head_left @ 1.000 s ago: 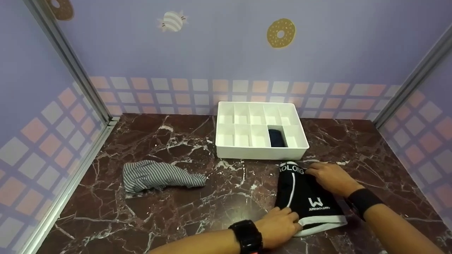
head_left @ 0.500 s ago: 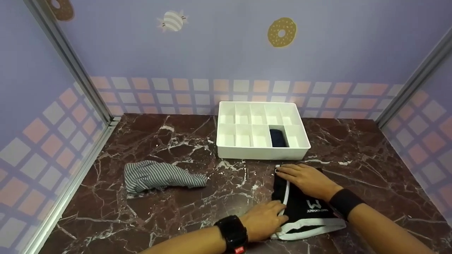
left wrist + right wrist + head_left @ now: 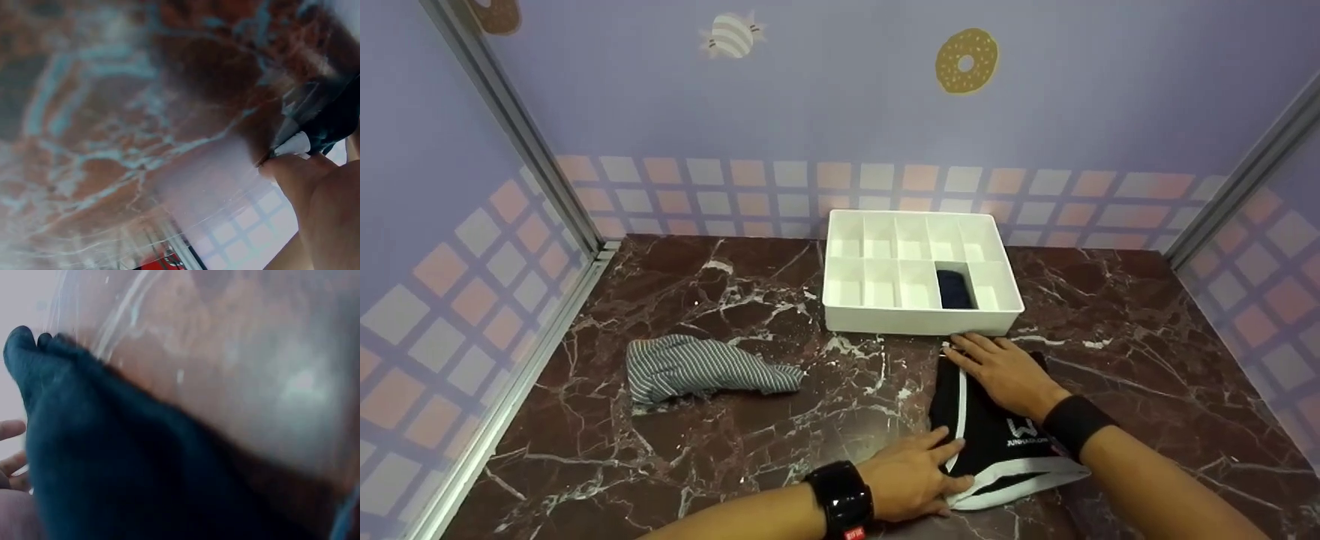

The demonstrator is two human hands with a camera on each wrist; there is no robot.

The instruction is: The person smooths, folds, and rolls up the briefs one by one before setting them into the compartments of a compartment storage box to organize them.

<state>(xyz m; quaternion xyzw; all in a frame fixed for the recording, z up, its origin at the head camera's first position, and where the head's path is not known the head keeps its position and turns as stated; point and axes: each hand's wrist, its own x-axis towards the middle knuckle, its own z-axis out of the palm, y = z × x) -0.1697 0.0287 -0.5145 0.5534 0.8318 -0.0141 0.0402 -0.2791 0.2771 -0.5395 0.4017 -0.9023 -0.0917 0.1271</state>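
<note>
A pair of black briefs (image 3: 997, 427) with white trim lies partly folded near the front edge of the tabletop (image 3: 780, 420), toward its right side, just in front of the white divided tray (image 3: 921, 324). The person's right hand (image 3: 1003, 367) lies flat on the upper part of the briefs, fingers straight and pressing the cloth down; its grip is closed on nothing. The left hand (image 3: 911, 476) rests at the lower left edge of the briefs with fingers extended against the white trim, likewise not curled round it. Judging by the layout, one dark rolled garment (image 3: 956, 289) already sits in a front-row compartment of the tray, the black briefs look to be mid-fold, and a grey striped garment (image 3: 697, 367) lies crumpled and untouched toward the left edge of the tabletop.
</note>
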